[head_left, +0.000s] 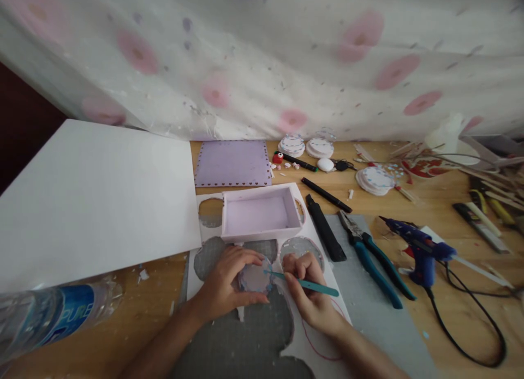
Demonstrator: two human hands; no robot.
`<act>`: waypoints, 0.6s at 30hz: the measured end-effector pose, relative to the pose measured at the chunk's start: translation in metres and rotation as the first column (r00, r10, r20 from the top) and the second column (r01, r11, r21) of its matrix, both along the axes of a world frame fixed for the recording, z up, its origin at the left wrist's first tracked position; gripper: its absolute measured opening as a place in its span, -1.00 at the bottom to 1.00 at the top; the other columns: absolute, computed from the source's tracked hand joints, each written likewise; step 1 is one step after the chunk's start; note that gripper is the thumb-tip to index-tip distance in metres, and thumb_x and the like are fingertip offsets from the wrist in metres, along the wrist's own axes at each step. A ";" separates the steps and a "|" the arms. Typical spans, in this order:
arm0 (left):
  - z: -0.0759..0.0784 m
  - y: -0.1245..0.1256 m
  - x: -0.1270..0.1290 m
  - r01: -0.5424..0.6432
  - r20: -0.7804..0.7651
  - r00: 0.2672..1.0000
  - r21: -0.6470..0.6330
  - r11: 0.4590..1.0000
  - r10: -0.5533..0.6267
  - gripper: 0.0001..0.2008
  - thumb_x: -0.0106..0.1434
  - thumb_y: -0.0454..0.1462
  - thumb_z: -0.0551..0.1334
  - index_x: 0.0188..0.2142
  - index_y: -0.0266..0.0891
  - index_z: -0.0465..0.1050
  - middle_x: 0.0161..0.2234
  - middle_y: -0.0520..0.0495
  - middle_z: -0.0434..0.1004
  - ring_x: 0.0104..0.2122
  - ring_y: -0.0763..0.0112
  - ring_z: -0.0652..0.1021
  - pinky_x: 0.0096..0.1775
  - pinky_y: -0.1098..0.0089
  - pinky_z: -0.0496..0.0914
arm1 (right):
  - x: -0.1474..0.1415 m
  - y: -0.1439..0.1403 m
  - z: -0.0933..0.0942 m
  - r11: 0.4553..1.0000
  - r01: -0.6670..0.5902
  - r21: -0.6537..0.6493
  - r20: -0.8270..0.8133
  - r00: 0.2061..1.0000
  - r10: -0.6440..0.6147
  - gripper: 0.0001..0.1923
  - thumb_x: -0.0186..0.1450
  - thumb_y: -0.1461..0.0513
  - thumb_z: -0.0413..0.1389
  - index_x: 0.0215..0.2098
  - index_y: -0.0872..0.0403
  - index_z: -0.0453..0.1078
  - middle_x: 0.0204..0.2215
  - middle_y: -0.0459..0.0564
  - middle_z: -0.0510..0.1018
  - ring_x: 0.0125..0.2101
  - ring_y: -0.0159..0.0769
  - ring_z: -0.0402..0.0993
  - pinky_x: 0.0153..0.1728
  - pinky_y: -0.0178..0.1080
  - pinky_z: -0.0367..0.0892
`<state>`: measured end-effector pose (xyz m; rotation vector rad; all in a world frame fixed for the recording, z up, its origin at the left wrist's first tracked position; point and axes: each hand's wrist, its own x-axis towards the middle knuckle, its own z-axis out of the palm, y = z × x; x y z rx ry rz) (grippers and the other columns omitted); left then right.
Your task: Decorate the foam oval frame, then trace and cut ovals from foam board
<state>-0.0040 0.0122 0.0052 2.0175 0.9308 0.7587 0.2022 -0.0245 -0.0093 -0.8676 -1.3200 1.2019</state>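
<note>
Lilac foam disc (pixel 256 278) sits low in the centre of the frame, pinched in my left hand (pixel 225 286). My right hand (pixel 307 291) grips a teal craft knife (pixel 305 283) just beside it, blade tip touching the disc's right edge (scalloped, I think). Beneath lies a grey cutting mat (pixel 254 335) on the wooden bench (pixel 450 324); a lilac tray (pixel 262 212) stands above, a flowered curtain (pixel 286 57) behind.

Soft, even daylight filters through the flowered curtain (pixel 286 67) at the table's far edge, leaving only faint shadows. No glare shows. Wide-angle distortion bends the edges; the water bottle (pixel 53 316) at the near left corner is blurred. The far left corner lies dark.
</note>
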 end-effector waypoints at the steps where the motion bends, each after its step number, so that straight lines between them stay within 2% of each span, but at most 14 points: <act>1: 0.000 0.000 0.000 0.000 0.005 1.000 -0.010 1.000 0.000 -0.53 0.06 0.00 0.40 -0.12 -0.16 0.41 -0.07 -0.14 0.56 -0.06 0.18 0.52 0.02 0.22 0.31 | 0.000 0.000 0.000 1.000 -0.003 -0.002 -0.005 1.000 0.003 -0.81 0.40 0.28 -0.07 -0.34 -0.04 0.00 -0.47 -0.15 0.16 -0.45 -0.32 0.11 -0.43 -0.26 0.13; 18: 0.000 -0.002 -0.001 -0.008 0.037 0.999 -0.085 0.996 0.012 -0.52 0.06 -0.03 0.42 -0.10 -0.18 0.41 -0.06 -0.14 0.55 -0.06 0.18 0.52 -0.02 0.24 0.36 | 0.000 0.001 0.006 0.997 -0.033 -0.074 -0.093 0.995 0.026 -0.79 0.41 0.25 -0.04 -0.36 -0.03 0.01 -0.47 -0.17 0.14 -0.45 -0.35 0.04 -0.43 -0.29 0.07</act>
